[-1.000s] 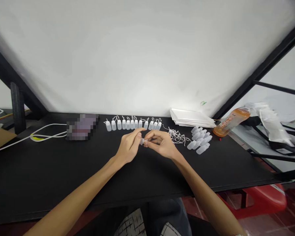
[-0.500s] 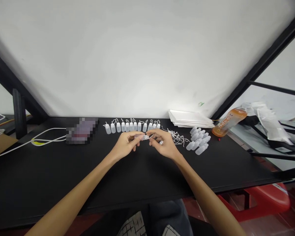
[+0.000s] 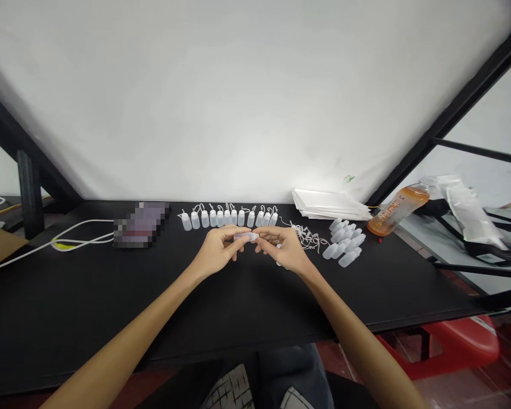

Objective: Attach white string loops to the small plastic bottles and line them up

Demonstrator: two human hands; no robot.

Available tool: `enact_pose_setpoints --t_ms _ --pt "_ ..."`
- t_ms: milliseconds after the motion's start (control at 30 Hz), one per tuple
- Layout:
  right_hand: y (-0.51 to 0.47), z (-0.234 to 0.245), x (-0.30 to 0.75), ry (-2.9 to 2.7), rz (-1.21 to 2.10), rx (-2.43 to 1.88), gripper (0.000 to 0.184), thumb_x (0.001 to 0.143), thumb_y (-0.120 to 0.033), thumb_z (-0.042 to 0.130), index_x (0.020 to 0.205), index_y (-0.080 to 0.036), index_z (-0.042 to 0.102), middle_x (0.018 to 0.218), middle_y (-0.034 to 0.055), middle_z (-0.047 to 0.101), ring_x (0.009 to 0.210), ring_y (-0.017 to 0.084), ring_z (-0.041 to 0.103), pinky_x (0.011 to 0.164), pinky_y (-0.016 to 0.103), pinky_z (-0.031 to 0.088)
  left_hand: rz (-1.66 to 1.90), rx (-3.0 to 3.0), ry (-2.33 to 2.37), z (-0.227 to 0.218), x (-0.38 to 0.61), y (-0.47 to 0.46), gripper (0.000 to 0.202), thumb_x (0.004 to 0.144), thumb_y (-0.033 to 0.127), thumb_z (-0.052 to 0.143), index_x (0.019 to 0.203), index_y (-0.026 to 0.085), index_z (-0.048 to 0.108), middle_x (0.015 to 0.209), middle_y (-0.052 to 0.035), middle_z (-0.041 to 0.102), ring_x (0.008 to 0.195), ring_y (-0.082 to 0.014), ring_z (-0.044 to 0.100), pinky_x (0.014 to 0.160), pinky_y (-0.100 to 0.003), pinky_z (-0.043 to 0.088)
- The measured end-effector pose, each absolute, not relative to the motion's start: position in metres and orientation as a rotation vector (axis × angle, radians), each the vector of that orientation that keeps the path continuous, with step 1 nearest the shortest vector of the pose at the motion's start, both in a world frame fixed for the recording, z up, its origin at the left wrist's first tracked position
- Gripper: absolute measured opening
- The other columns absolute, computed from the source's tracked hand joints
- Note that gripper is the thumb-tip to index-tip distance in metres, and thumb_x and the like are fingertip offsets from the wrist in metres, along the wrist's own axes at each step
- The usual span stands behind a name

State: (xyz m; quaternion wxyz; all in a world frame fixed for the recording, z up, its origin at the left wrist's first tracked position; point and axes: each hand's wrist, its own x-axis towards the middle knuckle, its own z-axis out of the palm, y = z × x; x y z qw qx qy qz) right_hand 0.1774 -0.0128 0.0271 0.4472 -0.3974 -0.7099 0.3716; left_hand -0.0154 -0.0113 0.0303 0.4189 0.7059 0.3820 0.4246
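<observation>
My left hand (image 3: 218, 249) is closed around a small translucent plastic bottle (image 3: 243, 236) lying sideways above the black table. At the bottle's neck end my right hand (image 3: 283, 247) pinches with thumb and fingers; any cap or string there is too small to make out. Behind the hands stands a row of several similar bottles (image 3: 205, 218) with white caps and looped white strings. To the right of my right hand lies a tangle of white strings (image 3: 309, 238). Several small bottles without strings (image 3: 344, 238) lie in a group further right. Something whitish, partly hidden, shows under my right hand.
White sheets or flat packets (image 3: 330, 204) are stacked at the back right, beside a tilted bottle of orange drink (image 3: 398, 210). On the left are a blurred-out phone-like object (image 3: 142, 224) and a white cable (image 3: 85, 220). A red stool (image 3: 455, 346) is below the right edge.
My right fingers have moved slightly left and closed on the bottle's neck end. The thin white piece visible between them before no longer shows. The left hand has barely moved.
</observation>
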Motion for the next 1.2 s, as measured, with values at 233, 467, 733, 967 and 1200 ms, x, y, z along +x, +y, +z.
enact_pose_setpoints --t_ms 233,467,733,967,1200 --pt "-0.013 0.027 0.178 -1.784 0.937 -0.960 0.023 0.083 -0.033 0.067 0.097 -0.015 0.073 0.076 0.0056 0.071 0.066 0.017 0.070 0.056 0.025 0.053 1.000 1.792 0.958 0.031 -0.016 -0.011 0.033 0.088 0.041 0.061 0.103 0.014 0.074 0.080 -0.0045 0.067 0.051 -0.0080 0.055 0.051 -0.024 0.052" --pt "-0.013 0.025 0.178 -1.799 0.960 -0.957 0.029 0.082 -0.041 0.068 0.094 -0.015 0.072 0.079 0.0063 0.072 0.066 0.016 0.069 0.056 0.025 0.054 1.044 1.807 0.922 0.024 -0.019 -0.008 0.028 0.084 0.037 0.066 0.096 0.015 0.076 0.091 -0.0079 0.069 0.063 -0.0116 0.061 0.059 -0.026 0.055" --pt "-0.013 0.022 0.176 -1.729 1.078 -0.929 0.032 0.081 -0.044 0.069 0.092 -0.014 0.070 0.081 0.0076 0.071 0.067 0.016 0.068 0.055 0.027 0.055 1.160 1.899 0.924 0.018 -0.018 -0.007 0.023 0.083 0.032 0.068 0.098 0.017 0.078 0.091 -0.0081 0.071 0.072 -0.0147 0.064 0.067 -0.029 0.055" --pt "-0.011 0.020 0.175 -1.638 1.149 -0.886 0.032 0.078 -0.043 0.073 0.089 -0.013 0.069 0.078 0.0059 0.068 0.066 0.015 0.066 0.059 0.031 0.058 1.301 2.152 0.967 0.018 -0.015 -0.012 0.020 0.087 0.026 0.064 0.101 0.021 0.077 0.094 -0.0060 0.071 0.084 -0.0176 0.065 0.075 -0.031 0.055" --pt "-0.007 0.016 0.172 -1.557 1.187 -0.907 0.034 0.073 -0.044 0.077 0.083 -0.012 0.068 0.074 0.0055 0.068 0.064 0.016 0.068 0.066 0.035 0.060 1.416 2.339 0.898 0.014 -0.014 -0.012 0.020 0.089 0.019 0.059 0.101 0.018 0.075 0.094 -0.0079 0.070 0.082 -0.0166 0.066 0.070 -0.029 0.055"
